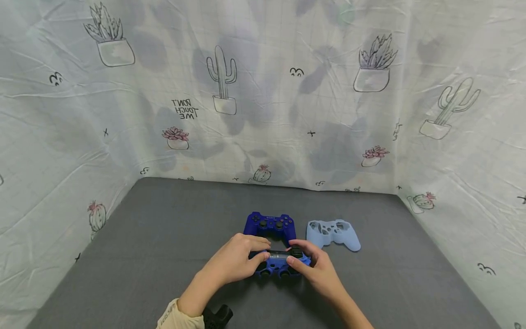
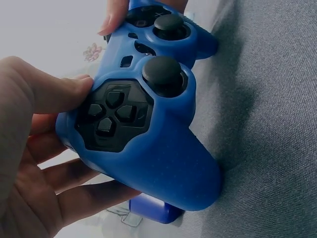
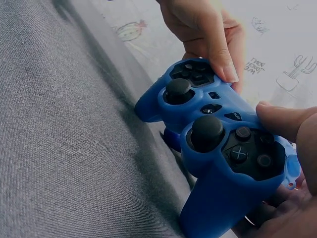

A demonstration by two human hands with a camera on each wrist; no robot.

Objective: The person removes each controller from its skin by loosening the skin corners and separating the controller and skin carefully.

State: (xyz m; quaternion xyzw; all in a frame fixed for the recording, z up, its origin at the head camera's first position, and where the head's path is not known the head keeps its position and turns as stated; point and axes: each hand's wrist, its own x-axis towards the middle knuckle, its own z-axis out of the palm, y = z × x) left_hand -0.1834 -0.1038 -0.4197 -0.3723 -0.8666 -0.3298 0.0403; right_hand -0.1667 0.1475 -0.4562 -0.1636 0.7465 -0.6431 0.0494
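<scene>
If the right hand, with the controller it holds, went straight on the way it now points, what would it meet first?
Probably the dark blue controller on the table just beyond; the right hand might pass above it, since its height is unclear.

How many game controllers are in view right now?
2. A dark blue controller lies on the gray table; a blue-covered controller is held by the left hand and right hand. The light blue cover looks empty, so isn't counted. No others show.
</scene>
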